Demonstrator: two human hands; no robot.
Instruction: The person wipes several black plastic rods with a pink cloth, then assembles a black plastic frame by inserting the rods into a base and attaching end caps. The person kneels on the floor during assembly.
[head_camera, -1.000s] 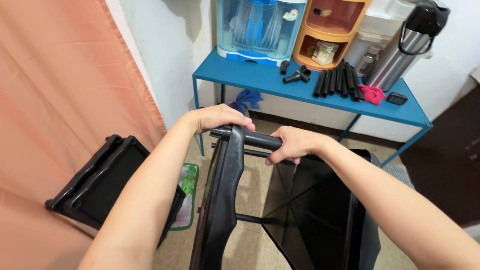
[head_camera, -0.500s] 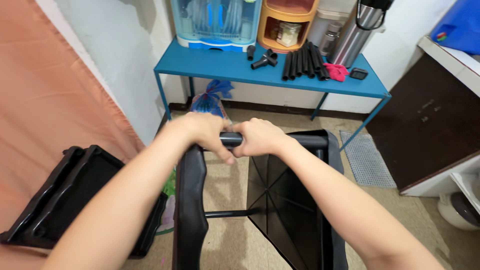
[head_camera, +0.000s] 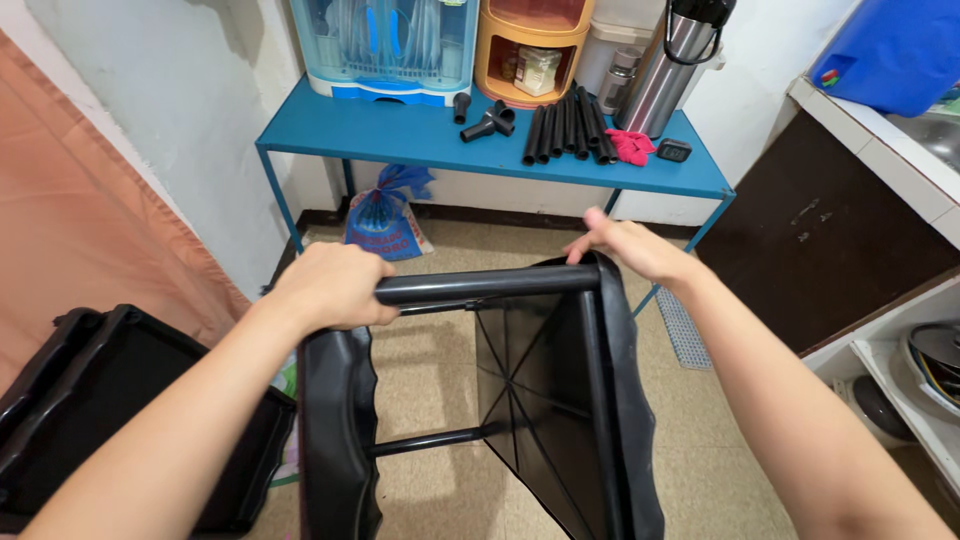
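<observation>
Nearest the camera, two bare forearms are reaching up from the bottom corners of the frame toward a black plastic rack (head_camera: 540, 400) in the lower centre. The rack is made of two tray-like panels standing on edge, joined by a black tube (head_camera: 490, 284) at the top and a thinner rod (head_camera: 425, 441) lower down. The left hand (head_camera: 335, 287) is clenching around the left end of the tube, right where it meets the top of the left panel (head_camera: 338, 440). The right hand (head_camera: 625, 247) is gripping the top far corner of the right panel (head_camera: 590, 400), fingers curling over its edge and the thumb pointing up. In the lower left corner, another black tray (head_camera: 90, 400) is lying tilted on the floor against an orange curtain (head_camera: 80, 230).

Beyond the hands, a tied blue bag (head_camera: 385, 220) is sitting on the tiled floor under a blue table (head_camera: 400, 130) by the wall. On the table, toward the upper centre, loose black tubes (head_camera: 570, 128) are lying side by side, with a black joint piece (head_camera: 490, 122) to their left and a pink item (head_camera: 632, 146) to their right. Behind these, a dish box (head_camera: 385, 45), an orange cabinet (head_camera: 530, 50) and a steel flask (head_camera: 675, 65) are standing against the wall. A counter with a blue container (head_camera: 890, 50) is filling the upper right.
</observation>
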